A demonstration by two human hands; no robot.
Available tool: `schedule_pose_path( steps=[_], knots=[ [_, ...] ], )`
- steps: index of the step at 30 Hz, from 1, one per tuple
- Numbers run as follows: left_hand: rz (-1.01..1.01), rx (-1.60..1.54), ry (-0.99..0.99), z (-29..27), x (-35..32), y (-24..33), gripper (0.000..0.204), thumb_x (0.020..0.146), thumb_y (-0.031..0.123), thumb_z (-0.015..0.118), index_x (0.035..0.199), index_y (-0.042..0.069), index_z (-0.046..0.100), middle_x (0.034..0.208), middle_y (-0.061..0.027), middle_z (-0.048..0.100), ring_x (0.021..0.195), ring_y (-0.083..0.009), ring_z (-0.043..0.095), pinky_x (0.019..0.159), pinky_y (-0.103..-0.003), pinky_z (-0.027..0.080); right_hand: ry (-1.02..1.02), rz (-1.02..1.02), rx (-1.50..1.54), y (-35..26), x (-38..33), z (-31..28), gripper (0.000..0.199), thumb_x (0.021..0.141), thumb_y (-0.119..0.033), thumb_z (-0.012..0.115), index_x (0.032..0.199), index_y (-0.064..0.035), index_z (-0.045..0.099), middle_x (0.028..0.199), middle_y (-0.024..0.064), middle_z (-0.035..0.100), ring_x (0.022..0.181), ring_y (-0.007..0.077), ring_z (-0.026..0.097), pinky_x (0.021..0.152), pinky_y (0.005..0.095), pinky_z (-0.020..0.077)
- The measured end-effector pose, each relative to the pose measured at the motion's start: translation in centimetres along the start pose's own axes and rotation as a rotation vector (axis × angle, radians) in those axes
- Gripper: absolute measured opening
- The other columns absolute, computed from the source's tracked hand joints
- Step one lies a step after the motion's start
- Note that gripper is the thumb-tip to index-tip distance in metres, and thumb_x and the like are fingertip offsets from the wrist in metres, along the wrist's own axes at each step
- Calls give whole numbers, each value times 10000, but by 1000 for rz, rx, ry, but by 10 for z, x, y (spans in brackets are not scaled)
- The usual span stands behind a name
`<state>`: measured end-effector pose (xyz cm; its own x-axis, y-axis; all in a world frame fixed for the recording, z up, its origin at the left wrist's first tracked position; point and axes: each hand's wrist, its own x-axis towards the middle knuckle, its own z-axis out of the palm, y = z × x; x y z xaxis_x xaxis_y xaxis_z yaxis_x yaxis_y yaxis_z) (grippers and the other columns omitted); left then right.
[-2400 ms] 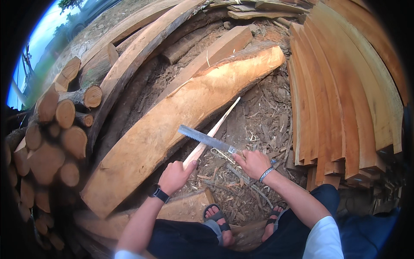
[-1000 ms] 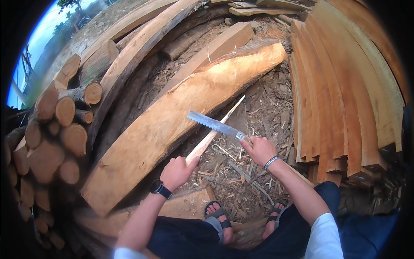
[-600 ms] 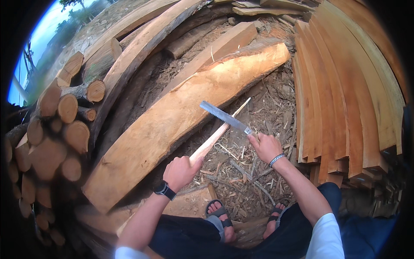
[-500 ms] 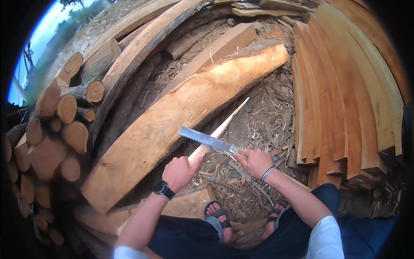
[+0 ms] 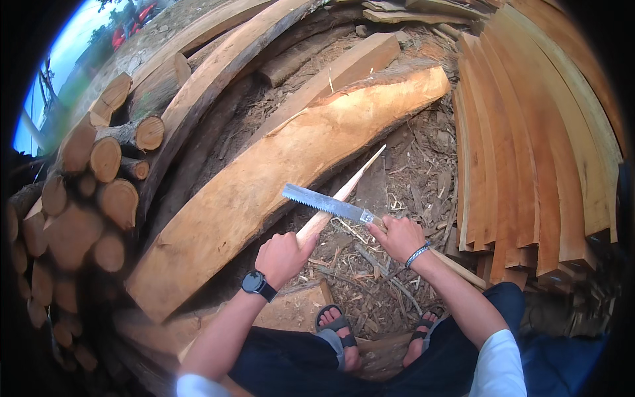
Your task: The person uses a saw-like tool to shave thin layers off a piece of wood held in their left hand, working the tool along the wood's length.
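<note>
My left hand is wrapped round the thick lower part of a pale, peeled wooden stick, whose far end tapers to a point. My right hand grips a saw by its long wooden handle, which runs back past the wrist. The saw's straight steel blade lies across the stick just beyond my left hand, its toothed edge facing me. I cannot tell whether the teeth press into the wood. Behind the blade tip rests a large rough-cut slab.
Cut logs are stacked at the left. Long sawn planks lean in a row at the right. Bark and wood chips cover the ground. My sandalled feet stand close below the hands, near another timber piece.
The saw and my right hand have shifted slightly to the right across the stick. My left hand keeps its grip, a little higher in view. The whole view has moved slightly.
</note>
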<state>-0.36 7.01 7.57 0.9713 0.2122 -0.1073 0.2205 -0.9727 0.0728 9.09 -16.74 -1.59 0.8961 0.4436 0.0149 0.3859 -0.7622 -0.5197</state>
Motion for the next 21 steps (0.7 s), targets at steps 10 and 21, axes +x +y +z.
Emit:
schedule_pose_path(
  steps=[10, 21],
  knots=[
    [-9, 13, -65, -2, -2, 3, 676, 933, 560, 487, 743, -58, 687, 733, -302, 644, 744, -440, 662, 684, -484, 541, 29, 128, 30, 8, 3, -1, 617, 943, -608, 449, 873, -30, 655, 729, 260, 661, 737, 433, 675, 661, 536, 529],
    [-32, -4, -113, 3, 2, -1, 701, 934, 569, 477, 753, -73, 692, 741, -313, 644, 761, -447, 666, 706, -485, 545, -76, 29, 87, -3, -8, 25, 644, 960, -596, 424, 878, -2, 659, 766, 264, 669, 762, 431, 675, 694, 529, 532]
  ],
)
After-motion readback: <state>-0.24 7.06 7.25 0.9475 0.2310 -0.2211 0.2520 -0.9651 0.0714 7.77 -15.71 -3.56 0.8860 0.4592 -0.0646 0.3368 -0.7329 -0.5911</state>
